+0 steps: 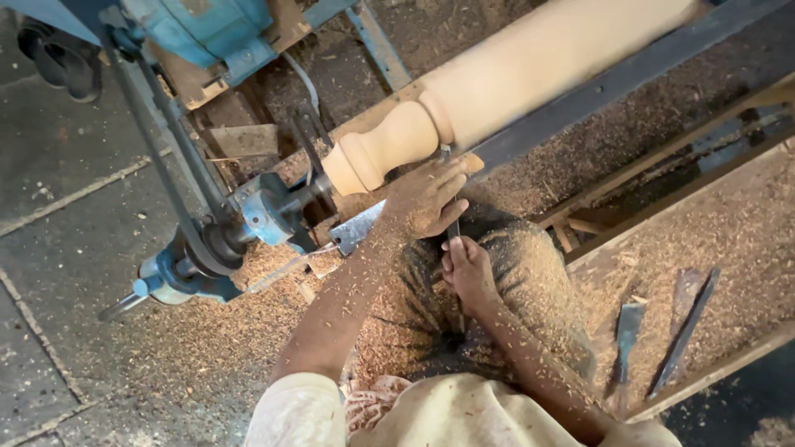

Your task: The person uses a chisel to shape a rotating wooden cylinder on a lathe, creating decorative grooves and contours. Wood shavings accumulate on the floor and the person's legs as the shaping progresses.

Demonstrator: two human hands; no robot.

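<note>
head view: our left hand (424,199) and right hand (468,271), fingers clamped on the chisel (452,225), press it against the turned wood (497,91); a catch could wrench it free.

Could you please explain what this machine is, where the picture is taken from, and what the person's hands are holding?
The picture comes from a camera worn on the person's head, looking down at their own arms. The machine is a wood lathe: a long pale wooden piece is mounted on its side between supports. At its near end it is shaped into a rounded knob. On the left, a dark belt runs over the blue metal drive parts.

Both hands grip one chisel whose tip meets the wood just behind the knob. The left hand is up near the tip, and the right hand holds the handle further back.

Wood shavings cover the bench, the floor and the person's arms. Two more flat tools lie among the shavings at the right.
</note>
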